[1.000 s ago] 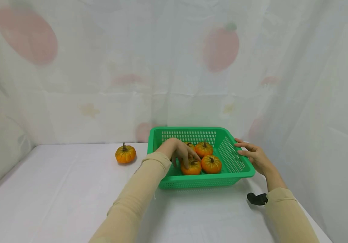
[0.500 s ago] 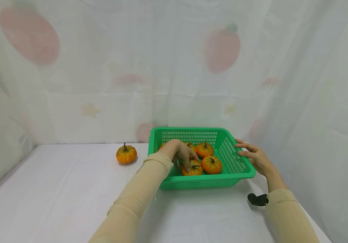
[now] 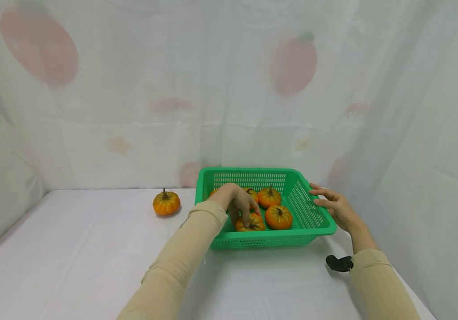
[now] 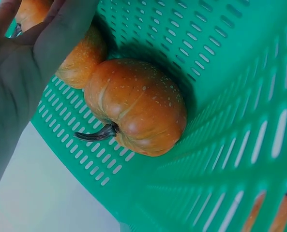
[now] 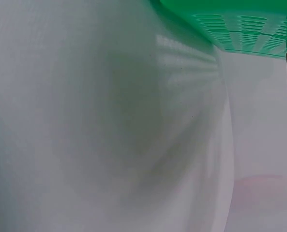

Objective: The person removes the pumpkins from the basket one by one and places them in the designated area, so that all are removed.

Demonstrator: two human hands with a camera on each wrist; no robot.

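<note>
A green slotted basket [image 3: 252,170] stands on the white table and holds several small orange pumpkins. My left hand [image 3: 245,213] reaches down into it, fingertips resting on the front-left pumpkin [image 3: 254,224]. In the left wrist view the left hand [image 4: 27,72] has straight fingers lying against one pumpkin [image 4: 85,58]. Another pumpkin [image 4: 136,106] lies tilted against the basket wall [image 4: 230,63] and is not gripped. My right hand [image 3: 320,197] touches the basket's right rim with straight fingers. Two other pumpkins [image 3: 269,197] [image 3: 279,217] sit to the right of the left hand.
One more pumpkin [image 3: 166,203] sits alone on the table, left of the basket. A white curtain with faded fruit prints closes off the back and right side. The right wrist view shows only the white cloth [image 5: 109,121] and the basket's underside [image 5: 240,24].
The front-left pumpkin has shifted slightly toward the near wall under my left fingers. The right hand and the basket have stayed in place.
</note>
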